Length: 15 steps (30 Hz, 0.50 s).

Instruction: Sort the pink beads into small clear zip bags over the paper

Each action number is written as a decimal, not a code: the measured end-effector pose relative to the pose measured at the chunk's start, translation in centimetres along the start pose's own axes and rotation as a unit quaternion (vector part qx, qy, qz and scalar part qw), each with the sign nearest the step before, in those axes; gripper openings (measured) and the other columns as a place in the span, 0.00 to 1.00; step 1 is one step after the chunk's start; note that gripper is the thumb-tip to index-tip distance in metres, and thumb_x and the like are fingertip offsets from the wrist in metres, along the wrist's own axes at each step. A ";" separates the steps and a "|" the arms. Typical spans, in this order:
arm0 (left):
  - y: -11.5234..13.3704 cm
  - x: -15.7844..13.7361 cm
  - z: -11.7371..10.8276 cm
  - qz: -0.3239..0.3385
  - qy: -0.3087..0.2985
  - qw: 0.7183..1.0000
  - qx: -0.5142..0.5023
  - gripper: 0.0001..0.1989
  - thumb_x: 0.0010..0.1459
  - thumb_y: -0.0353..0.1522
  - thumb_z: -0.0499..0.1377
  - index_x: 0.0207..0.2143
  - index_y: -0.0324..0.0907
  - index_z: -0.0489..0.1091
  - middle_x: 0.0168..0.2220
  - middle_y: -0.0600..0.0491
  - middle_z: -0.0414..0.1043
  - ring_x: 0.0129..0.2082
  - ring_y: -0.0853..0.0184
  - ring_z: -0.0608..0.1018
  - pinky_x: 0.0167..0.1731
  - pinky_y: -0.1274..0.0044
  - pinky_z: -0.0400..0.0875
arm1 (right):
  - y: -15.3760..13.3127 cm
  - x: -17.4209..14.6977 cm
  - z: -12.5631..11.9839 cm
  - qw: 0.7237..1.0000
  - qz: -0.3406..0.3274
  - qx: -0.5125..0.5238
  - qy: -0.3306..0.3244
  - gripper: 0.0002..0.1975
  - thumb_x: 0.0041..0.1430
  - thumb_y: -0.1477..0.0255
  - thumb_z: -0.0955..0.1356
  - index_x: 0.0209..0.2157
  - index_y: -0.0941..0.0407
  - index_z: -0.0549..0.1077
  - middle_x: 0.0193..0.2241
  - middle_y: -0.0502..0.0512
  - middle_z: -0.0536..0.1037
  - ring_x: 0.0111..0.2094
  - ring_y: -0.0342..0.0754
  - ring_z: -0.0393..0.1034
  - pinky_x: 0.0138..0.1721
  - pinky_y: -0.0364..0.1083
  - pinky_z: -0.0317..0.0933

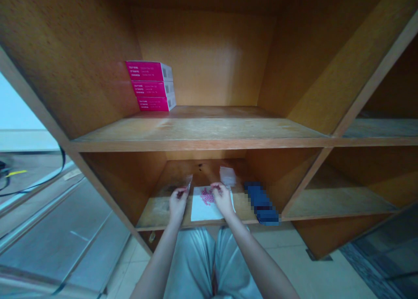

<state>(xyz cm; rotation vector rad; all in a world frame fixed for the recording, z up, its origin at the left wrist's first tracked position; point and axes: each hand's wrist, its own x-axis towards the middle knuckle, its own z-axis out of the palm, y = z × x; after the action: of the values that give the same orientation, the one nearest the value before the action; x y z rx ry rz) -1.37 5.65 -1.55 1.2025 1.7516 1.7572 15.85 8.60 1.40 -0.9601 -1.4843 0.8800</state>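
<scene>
On the lower shelf lies a white sheet of paper [200, 212] with a cluster of small pink pills [207, 197] on it. My left hand [178, 202] is left of the paper, its fingers closed on a small clear plastic bag [189, 181] that stands up from the fingertips. My right hand [222, 198] reaches over the right part of the paper, fingertips pinched together at the edge of the pills. Whatever is between those fingertips is too small to make out. Behind my right hand lies a stack of clear plastic bags [227, 176].
Three stacked pink boxes [150, 88] stand at the left of the upper shelf [209, 127]. A dark blue, pixelated object [263, 205] lies to the right of the paper. Wooden side walls enclose the compartment, and the upper shelf's edge hangs above my hands.
</scene>
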 end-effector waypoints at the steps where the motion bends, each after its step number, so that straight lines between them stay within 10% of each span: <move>1: -0.1 0.0 0.0 -0.001 -0.004 1.000 -0.003 0.09 0.48 0.36 0.55 0.28 0.39 0.68 0.34 0.48 0.73 0.36 0.64 0.74 0.39 0.73 0.66 | -0.1 0.3 0.6 1.000 0.011 0.019 -0.021 0.09 0.49 0.75 0.60 0.31 0.57 0.69 0.29 0.53 0.74 0.31 0.44 0.69 0.35 0.43 0.62; 15: -0.8 0.3 0.1 0.014 -0.077 0.996 -0.052 0.03 0.42 0.31 0.57 0.21 0.40 0.66 0.31 0.49 0.72 0.35 0.65 0.74 0.38 0.73 0.67 | 1.0 4.0 6.3 0.989 0.102 0.096 -0.052 0.04 0.42 0.72 0.68 0.21 0.56 0.68 0.21 0.52 0.75 0.25 0.45 0.70 0.28 0.44 0.63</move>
<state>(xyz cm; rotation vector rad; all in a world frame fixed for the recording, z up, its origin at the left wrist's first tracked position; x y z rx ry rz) -1.73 6.08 -2.20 1.2878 1.5451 1.7004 9.42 12.53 1.32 -0.9443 -1.3742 1.2151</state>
